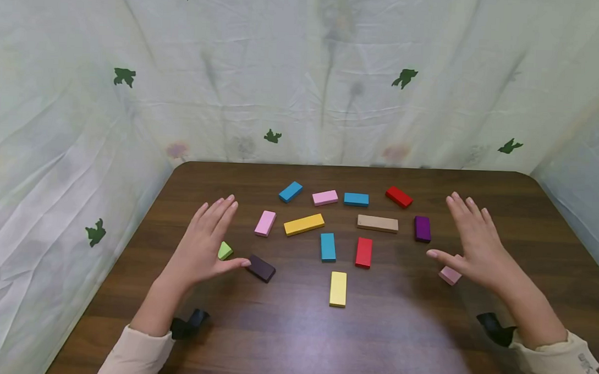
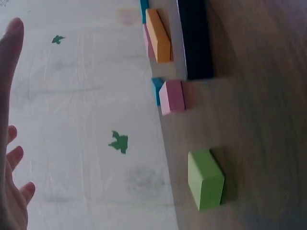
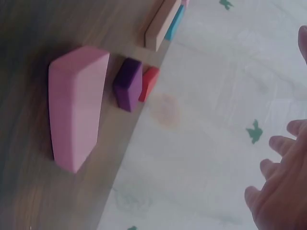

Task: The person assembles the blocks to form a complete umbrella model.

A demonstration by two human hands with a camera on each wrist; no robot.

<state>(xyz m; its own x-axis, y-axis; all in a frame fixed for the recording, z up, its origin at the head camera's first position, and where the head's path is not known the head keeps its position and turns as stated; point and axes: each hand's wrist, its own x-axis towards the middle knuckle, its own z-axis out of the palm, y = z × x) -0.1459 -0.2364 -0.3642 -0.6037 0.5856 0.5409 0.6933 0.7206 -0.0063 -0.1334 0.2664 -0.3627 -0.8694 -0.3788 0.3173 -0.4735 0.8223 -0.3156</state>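
Observation:
My left hand (image 1: 202, 241) hovers over the table's left side, fingers straight and thumb spread, holding nothing. It partly covers a green block (image 1: 225, 251), seen whole as a green block (image 2: 205, 181) in the left wrist view. Its thumb overlaps one end of a black block (image 1: 262, 269). On the other side my right hand (image 1: 478, 249) is raised the same way, fingers straight and empty. Beneath it a pink block (image 1: 449, 275) is partly hidden; the right wrist view shows this pink block (image 3: 76, 108) large. A purple block (image 1: 422, 228) lies just left of the right fingers.
Between the hands lie a yellow block (image 1: 338, 289), a red block (image 1: 364, 252), a blue block (image 1: 328, 247), a tan block (image 1: 377, 223) and an orange-yellow block (image 1: 304, 224). More blue, pink and red blocks lie farther back. A pale curtain (image 1: 303, 71) hangs behind the brown table (image 1: 294, 346).

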